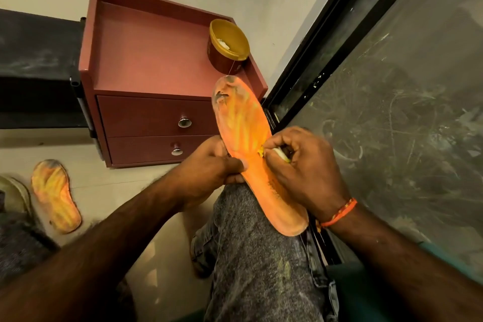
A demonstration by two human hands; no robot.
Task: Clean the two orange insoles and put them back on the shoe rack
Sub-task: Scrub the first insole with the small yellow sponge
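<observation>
The person sits with a knee in grey speckled denim [261, 256] raised, and a long orange foam insole [245, 138] lies propped across it, toe end pointing up toward the small reddish-brown two-drawer cabinet [146, 65]. Dark smudges mark the toe of that insole. The left hand [209, 165] grips its left edge, thumb pressed on the top face and fingers curled underneath. The right hand [300, 162], with an orange thread band [339, 213] at the wrist, is curled tight around a small pale, yellowish item [281, 153] that it presses against the insole's right edge; what the item is I cannot tell. A second orange insole [56, 196], grimy at the toe, lies flat on the pale floor [109, 191] at the left, well apart from the first. On the cabinet's top surface, at its back right corner, sits an open round tub with a yellow rim [228, 46]. A dark-framed dusty glass pane [405, 86] runs along the right.
</observation>
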